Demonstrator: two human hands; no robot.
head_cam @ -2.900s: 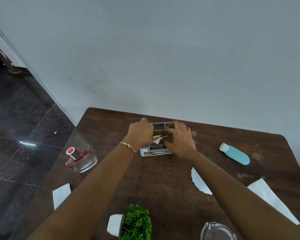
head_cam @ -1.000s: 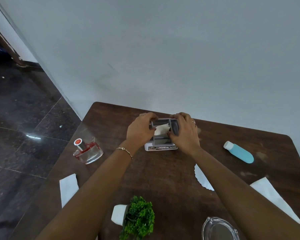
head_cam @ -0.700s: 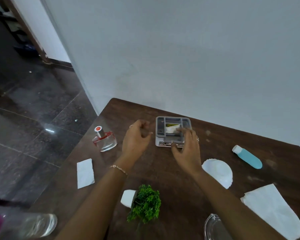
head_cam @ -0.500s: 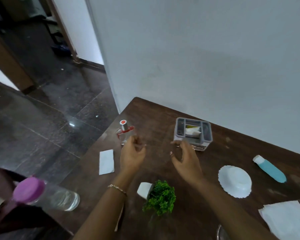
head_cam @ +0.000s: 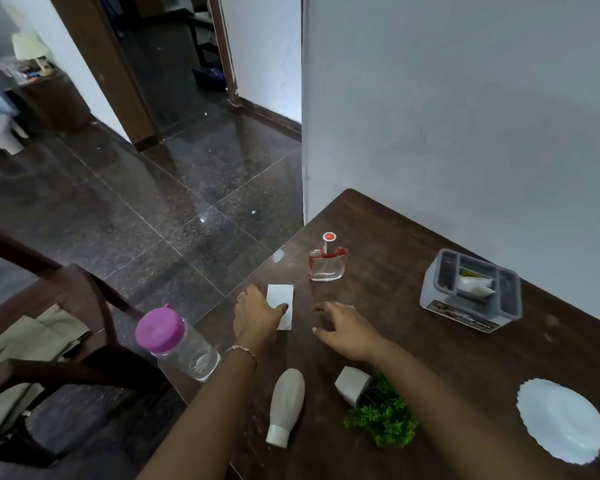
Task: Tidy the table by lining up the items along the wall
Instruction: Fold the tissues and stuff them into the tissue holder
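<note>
Napkin [head_cam: 280,296]: light and limp, we judge; pinch one edge.
Our left hand [head_cam: 257,318]: relaxed, thumb touching napkin.
Our right hand [head_cam: 347,329]: spread, empty.

Likely home: polished stone floor [head_cam: 174,188], wooden doorway [head_cam: 118,74], lamp [head_cam: 32,50], dark wooden table [head_cam: 413,341]

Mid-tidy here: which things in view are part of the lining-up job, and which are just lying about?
Job, on the table: napkin touched by left hand, perfume bottle, grey organiser, purple-lidded jar, white bottle, tipped plant, paper doily.

Lying about, off the table: chair, stool, lamp.
</note>
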